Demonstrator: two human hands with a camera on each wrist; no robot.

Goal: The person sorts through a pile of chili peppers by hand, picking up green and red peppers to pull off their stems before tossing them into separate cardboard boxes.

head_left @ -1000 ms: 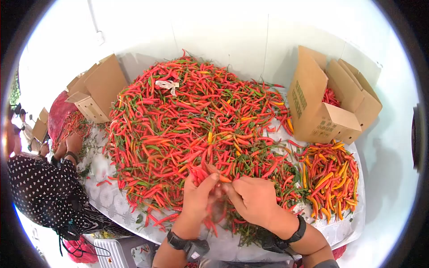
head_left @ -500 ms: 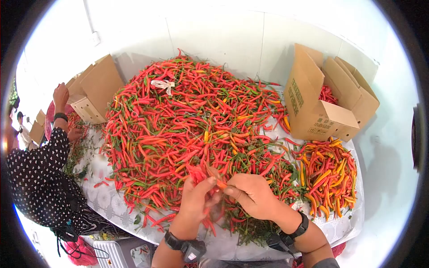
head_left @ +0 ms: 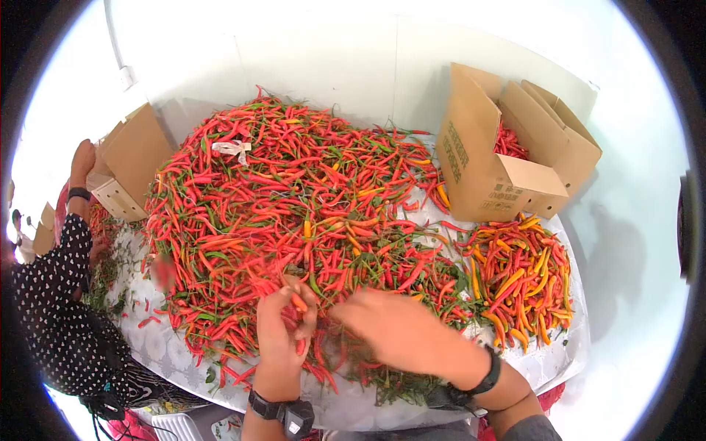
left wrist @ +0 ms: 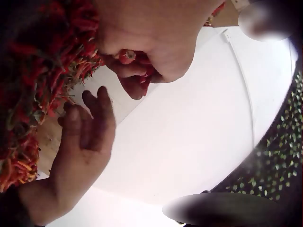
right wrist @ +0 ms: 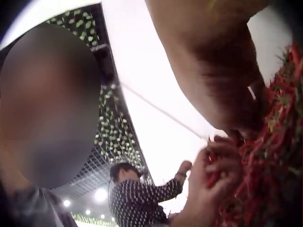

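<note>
My left hand has its fingers curled round several red chillies, and an orange-red chilli sticks up by the thumb. In the left wrist view a chilli end pokes out of that fist. My right hand is just to the right, apart from the left one, over stems and leaves. The left wrist view shows the right hand with loosely bent fingers and nothing visible in them. A large heap of red chillies lies in front of both hands.
A smaller pile of orange and red chillies lies on the right. Behind it stands an open cardboard box with red chillies inside. Another box stands at the left, near a person in a dotted top.
My right hand has come away from the chilli held in my left hand, and a gap now separates them. The head view has shifted right. The other person's arm has risen toward the left box.
</note>
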